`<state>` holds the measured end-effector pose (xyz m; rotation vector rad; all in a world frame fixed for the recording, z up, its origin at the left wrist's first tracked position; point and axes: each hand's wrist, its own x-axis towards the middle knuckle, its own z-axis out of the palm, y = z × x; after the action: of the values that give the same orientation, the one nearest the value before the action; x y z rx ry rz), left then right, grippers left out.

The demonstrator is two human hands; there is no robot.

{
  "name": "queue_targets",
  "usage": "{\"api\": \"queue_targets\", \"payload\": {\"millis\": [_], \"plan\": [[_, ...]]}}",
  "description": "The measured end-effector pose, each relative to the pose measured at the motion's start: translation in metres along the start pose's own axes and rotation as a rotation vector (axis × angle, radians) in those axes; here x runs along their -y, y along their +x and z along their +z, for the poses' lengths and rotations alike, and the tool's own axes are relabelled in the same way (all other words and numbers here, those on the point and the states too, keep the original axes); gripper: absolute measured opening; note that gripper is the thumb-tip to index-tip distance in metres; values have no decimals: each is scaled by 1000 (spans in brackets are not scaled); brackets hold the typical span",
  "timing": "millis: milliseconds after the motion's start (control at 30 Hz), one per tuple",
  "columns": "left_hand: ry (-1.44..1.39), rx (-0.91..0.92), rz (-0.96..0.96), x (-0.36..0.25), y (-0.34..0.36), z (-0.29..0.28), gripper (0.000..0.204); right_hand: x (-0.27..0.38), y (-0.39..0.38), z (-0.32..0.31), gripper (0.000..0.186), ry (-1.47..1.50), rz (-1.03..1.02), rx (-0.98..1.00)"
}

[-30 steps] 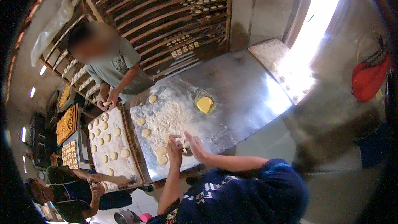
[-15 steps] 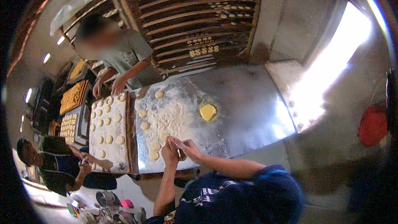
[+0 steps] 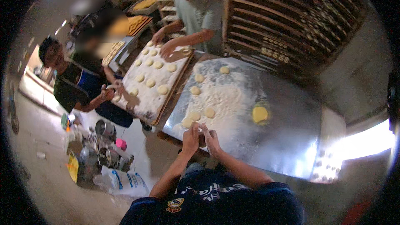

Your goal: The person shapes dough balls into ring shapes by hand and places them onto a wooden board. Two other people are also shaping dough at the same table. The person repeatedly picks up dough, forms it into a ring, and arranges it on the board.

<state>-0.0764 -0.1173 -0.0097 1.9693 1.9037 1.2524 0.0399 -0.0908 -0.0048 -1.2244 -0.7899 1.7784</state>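
Observation:
My left hand point(image 3: 191, 140) and my right hand point(image 3: 212, 141) meet at the front edge of a floured metal table point(image 3: 283, 141). The fingers of both are closed together at the tips; whatever is pinched between them is too small and hidden to make out. Just beyond the fingertips lie pale flattened dough rounds, one dough round point(image 3: 209, 112) ahead and another dough round point(image 3: 194, 116) to the left. Several more dough rounds point(image 3: 195, 90) sit farther up the table. A yellow block point(image 3: 260, 114) of soft, fat-like stuff rests to the right on the metal.
Left of the table a floured board point(image 3: 152, 110) bears several dough rounds. One person point(image 3: 198, 21) reaches over its far end; another person point(image 3: 79, 79) stands at its left side, hands together. A slatted rack point(image 3: 287, 21) stands behind. Pots point(image 3: 105, 128) and a white sack point(image 3: 123, 182) are on the floor.
The view has swung left, so the table appears farther right. My hands stay together near the table's front edge. The far person's hands have moved along the board.

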Motion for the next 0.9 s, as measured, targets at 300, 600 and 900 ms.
{"api": "queue_targets", "payload": {"millis": [300, 600, 900], "plan": [[-127, 70, -484, 64, -24, -74, 40, -54, 24, 77, 48, -436, 85, 176], [-526, -253, -546, 186, 7, -166, 34, -47, 91, 222, 36, -608, -453, 441], [248, -28, -532, 247, 41, -196, 22, -62, 143, 217, 26, -642, -529, 43]]}}
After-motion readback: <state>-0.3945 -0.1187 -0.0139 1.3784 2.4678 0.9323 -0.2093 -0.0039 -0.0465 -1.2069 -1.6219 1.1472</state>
